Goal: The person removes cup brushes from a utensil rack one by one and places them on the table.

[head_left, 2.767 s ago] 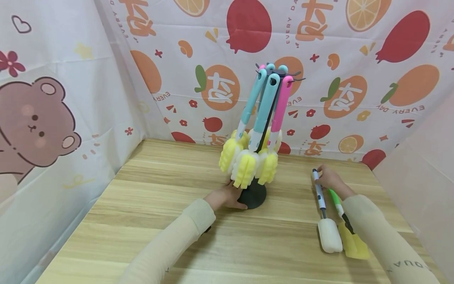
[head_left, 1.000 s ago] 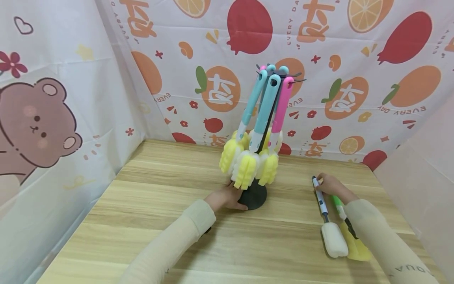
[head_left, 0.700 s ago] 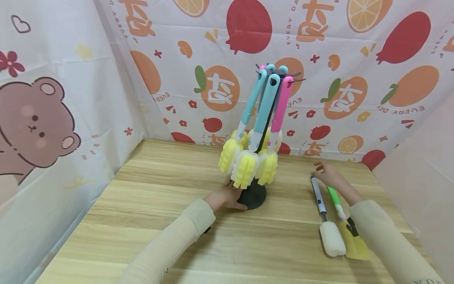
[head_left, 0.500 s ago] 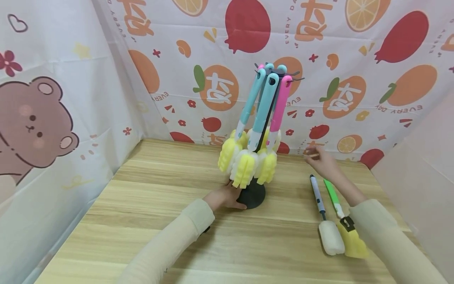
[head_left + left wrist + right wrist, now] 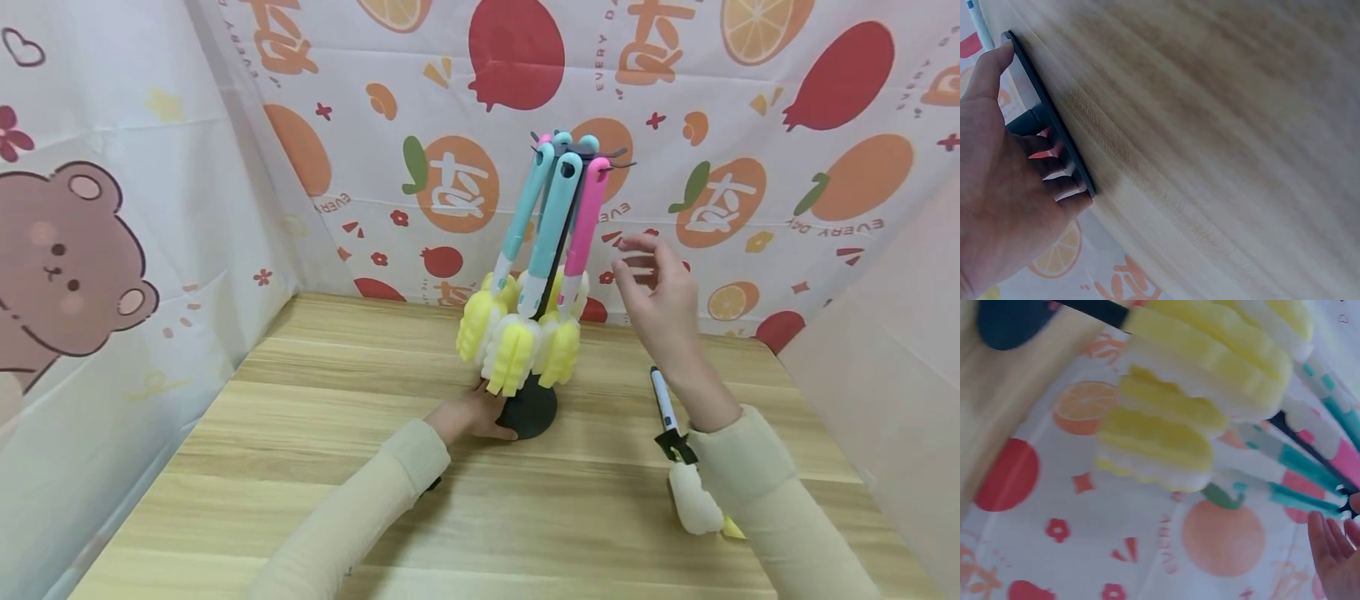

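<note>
A black stand (image 5: 534, 410) holds several sponge bottle brushes, with teal or pink handles hooked at its top and yellow-and-white heads hanging down. My left hand (image 5: 470, 414) grips the round base; in the left wrist view, the hand (image 5: 1010, 181) spans the base (image 5: 1054, 119) with thumb and fingers at its rim. My right hand (image 5: 665, 296) is raised just right of the pink-handled brush (image 5: 587, 221), fingers loosely bent and holding nothing. In the right wrist view, this hand (image 5: 1336, 557) appears close to the handle ends; whether it touches them I cannot tell.
On the table's right lies a white sponge brush (image 5: 695, 500) with a pale handle. Beneath my right sleeve, a yellow sponge head (image 5: 732, 527) barely shows. A black device (image 5: 675, 446) hangs at my right wrist. Printed cloth (image 5: 360, 150) walls the table's back and sides.
My right hand has let go of the pale-handled brush on the table and risen up and left towards the hanging brushes. The forearm now covers the green-handled brush. My left hand stays put.
</note>
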Action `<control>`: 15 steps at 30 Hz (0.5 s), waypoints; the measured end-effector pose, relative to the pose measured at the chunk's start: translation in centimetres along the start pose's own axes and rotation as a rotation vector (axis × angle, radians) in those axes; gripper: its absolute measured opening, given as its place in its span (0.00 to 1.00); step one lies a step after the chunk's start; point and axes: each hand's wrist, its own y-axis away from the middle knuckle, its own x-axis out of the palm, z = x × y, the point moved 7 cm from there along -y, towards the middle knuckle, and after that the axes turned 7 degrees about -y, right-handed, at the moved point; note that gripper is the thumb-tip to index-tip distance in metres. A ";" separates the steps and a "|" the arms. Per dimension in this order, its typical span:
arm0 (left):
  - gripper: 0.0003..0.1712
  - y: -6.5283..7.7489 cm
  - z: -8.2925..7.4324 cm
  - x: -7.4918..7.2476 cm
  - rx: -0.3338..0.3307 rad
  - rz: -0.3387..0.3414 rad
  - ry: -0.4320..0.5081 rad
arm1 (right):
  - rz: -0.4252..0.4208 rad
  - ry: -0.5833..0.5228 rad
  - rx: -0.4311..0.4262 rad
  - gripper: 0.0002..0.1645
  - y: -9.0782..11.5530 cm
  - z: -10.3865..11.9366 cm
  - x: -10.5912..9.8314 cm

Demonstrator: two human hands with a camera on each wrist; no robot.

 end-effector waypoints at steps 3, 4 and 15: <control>0.52 0.0 0.1 0.2 -0.002 0.005 -0.001 | -0.063 0.021 -0.140 0.19 -0.3 2.2 0.4; 0.52 0.0 0.1 0.2 -0.003 0.005 0.004 | -0.079 0.012 -0.177 0.20 -0.4 2.7 0.6; 0.52 -0.1 0.1 0.1 0.008 0.009 -0.004 | -0.263 -0.081 -0.231 0.27 -0.8 5.1 2.7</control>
